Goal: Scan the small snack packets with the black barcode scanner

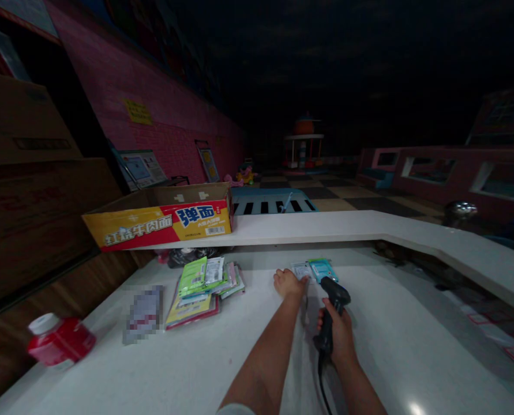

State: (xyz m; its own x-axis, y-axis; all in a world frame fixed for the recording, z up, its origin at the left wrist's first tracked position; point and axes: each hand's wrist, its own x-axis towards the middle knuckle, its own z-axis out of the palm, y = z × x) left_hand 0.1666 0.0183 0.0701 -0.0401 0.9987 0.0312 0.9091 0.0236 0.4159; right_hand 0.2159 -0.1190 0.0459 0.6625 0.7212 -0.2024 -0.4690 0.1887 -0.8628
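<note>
My right hand (341, 331) is wrapped round the handle of a black barcode scanner (335, 293), whose cable runs down toward me. The scanner's head points forward, just short of a small packet with a blue front (323, 270) and a silver, printed part (302, 271) on its left. At that silver end is my left hand (289, 282), fingers curled in and thumb against the packet's edge; the fingertips are partly hidden. To the left lies a loose pile of flat packets, a green one (193, 278) on top and a yellow one (190, 310) below.
A raised white ledge (304, 226) crosses behind the counter (257, 357). On its left end sits an open red and yellow carton (161, 222). A red bottle with a white cap (62, 341) lies at the far left, beside stacked brown boxes (40, 202). A blurred-out flat item (144, 314) is nearby.
</note>
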